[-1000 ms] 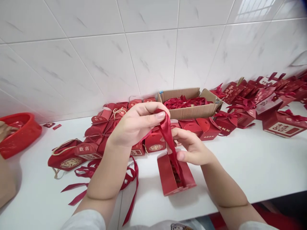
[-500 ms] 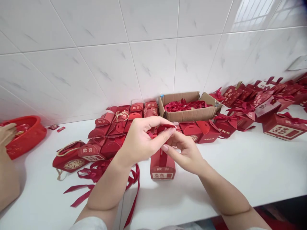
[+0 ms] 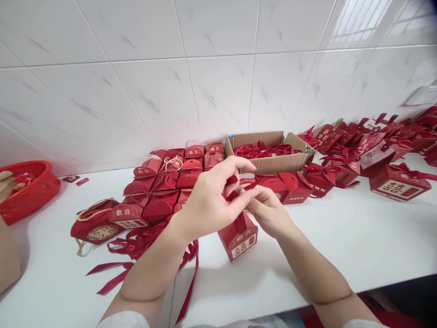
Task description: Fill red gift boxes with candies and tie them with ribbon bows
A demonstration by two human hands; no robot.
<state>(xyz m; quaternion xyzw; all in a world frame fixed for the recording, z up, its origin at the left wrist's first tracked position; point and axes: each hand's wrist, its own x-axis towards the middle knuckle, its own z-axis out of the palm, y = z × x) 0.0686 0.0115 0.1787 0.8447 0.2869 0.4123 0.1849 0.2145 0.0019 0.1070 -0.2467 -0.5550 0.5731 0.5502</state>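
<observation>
A small red gift box [image 3: 243,243] with gold lettering and a pale label hangs or stands tilted below my hands. A dark red ribbon [image 3: 240,223] runs up from its top. My left hand [image 3: 218,198] is closed on the ribbon, thumb stretched toward the right hand and the index finger raised. On the other side, my right hand [image 3: 268,207] pinches the ribbon close to the left thumb. The fingers hide most of the ribbon's upper part. Loose red ribbons [image 3: 139,243] lie left of my left forearm.
Rows of red gift boxes [image 3: 167,182] stand behind my hands. A cardboard carton [image 3: 273,164] holds red ribbons against the tiled wall. Ribboned boxes [image 3: 399,182] fill the right side. At far left, another person's hand [image 3: 5,184] is at a red basin [image 3: 37,196].
The gift box has turned and tilted, shifting slightly right. My left index finger has lifted, and my right hand has moved a little right with its fingers pinched.
</observation>
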